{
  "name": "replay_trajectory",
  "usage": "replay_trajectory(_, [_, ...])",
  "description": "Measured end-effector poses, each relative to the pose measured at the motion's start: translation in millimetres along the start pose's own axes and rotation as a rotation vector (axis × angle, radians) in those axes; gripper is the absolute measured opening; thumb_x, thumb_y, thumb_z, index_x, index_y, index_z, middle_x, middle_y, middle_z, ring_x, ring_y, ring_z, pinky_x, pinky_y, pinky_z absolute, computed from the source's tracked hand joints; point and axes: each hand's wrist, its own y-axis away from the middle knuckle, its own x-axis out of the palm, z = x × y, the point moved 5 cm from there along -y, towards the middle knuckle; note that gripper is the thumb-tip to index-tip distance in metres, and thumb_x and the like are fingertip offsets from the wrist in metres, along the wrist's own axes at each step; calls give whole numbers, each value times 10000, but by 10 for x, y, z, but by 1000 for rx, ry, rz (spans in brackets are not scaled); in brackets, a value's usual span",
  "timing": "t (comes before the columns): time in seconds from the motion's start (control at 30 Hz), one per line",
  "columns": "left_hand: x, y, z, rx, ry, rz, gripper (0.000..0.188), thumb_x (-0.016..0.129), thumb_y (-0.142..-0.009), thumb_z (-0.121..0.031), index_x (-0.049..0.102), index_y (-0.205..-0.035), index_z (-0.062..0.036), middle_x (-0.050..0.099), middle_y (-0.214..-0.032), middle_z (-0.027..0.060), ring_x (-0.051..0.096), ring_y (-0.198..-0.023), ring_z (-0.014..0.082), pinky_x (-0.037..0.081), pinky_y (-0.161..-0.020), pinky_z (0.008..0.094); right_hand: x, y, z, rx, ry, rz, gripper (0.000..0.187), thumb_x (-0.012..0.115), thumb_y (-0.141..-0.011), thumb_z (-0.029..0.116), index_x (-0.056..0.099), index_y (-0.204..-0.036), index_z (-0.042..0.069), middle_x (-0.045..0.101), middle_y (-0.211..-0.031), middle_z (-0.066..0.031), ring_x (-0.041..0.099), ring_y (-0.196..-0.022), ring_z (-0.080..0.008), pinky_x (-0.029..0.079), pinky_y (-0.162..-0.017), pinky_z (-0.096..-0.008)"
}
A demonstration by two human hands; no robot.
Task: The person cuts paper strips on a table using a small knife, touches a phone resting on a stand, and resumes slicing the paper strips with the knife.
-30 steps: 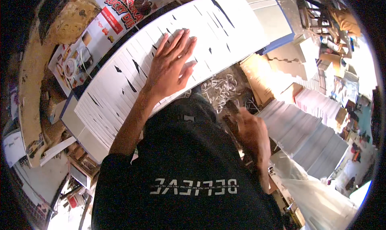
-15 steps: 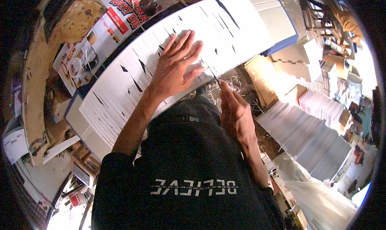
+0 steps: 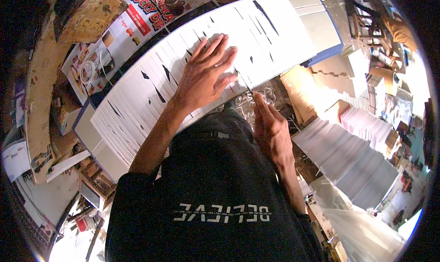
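A long row of white paper edges (image 3: 286, 44), streaked with dark slits and gaps, lies across in front of me. It looks like many thin booklets or sheets packed tightly together. My left hand (image 3: 204, 81) rests flat on it near the middle, fingers spread, holding nothing. Just right of that, my right hand (image 3: 271, 129) is closed round a thin dark-bladed knife (image 3: 248, 88). Its tip reaches onto the near edge of the paper row, close to my left thumb. The handle is mostly hidden in my fingers.
Pale boards with blue edges (image 3: 327, 26) stick out beyond the row. White scraps of string or paper (image 3: 268, 94) lie below its near edge. At right are bundled paper stacks (image 3: 346, 154) and clear plastic sheeting (image 3: 362, 225). A printed poster (image 3: 142, 21) lies behind, beside a wooden block (image 3: 91, 14).
The view has shifted slightly. My left hand stays flat on the paper row, and my right hand keeps the knife at the near edge with very little movement.
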Motion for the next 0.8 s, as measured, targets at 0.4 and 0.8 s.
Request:
replay_trajectory(0.4, [-14,-2,-4,5,-12,-10,629,656,-1005,-359,518,-1523,-29,377,-1655,248,313,-1569,369,188,-1300,553,19,9,-98,-52,-8,78,763,628,-885,-79,447,-1591,149,706,-1087,-254,728,-835,-395,568,-700,-472])
replay_trajectory(0.8, [13,4,6,-11,52,-21,643,650,-1006,-340,492,-1569,-73,343,-1690,217,296,-1581,377,186,-1288,561,-34,-20,94,-17,79,-15,452,586,-982,-24,582,-1426,62,691,-959,-234,702,-789,-423,552,-669,-485])
